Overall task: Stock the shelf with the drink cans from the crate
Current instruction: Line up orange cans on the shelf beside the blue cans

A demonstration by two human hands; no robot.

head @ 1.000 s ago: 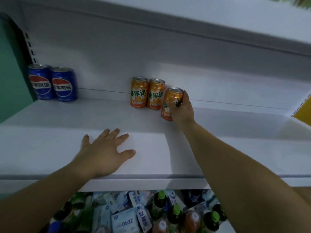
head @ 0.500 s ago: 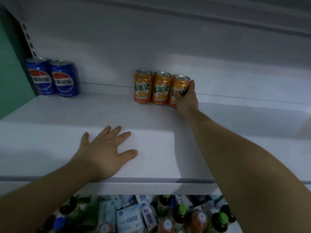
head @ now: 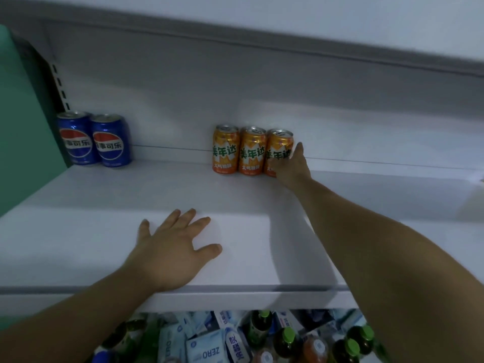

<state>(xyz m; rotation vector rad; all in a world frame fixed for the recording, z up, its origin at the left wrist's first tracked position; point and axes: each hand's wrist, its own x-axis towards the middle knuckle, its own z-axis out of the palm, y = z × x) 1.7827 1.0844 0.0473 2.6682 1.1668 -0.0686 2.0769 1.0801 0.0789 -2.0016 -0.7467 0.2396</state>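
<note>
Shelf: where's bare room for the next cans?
Back row is bare between the blue cans and orange cans, and right of the right hand on the third orange can. Left hand covers front centre. Crowded only below the shelf.

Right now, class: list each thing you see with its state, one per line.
Rightmost orange can: upright, gripped by right hand.
Other two orange cans: upright, side by side.
Pepsi cans: upright, touching.
Left hand: flat on shelf, fingers spread.
Green-capped bottles: capped, below shelf.

place: shop | cues: white retail shelf (head: 78,231), lined-up soda cans (head: 251,150), bottled stock (head: 286,341) below
</note>
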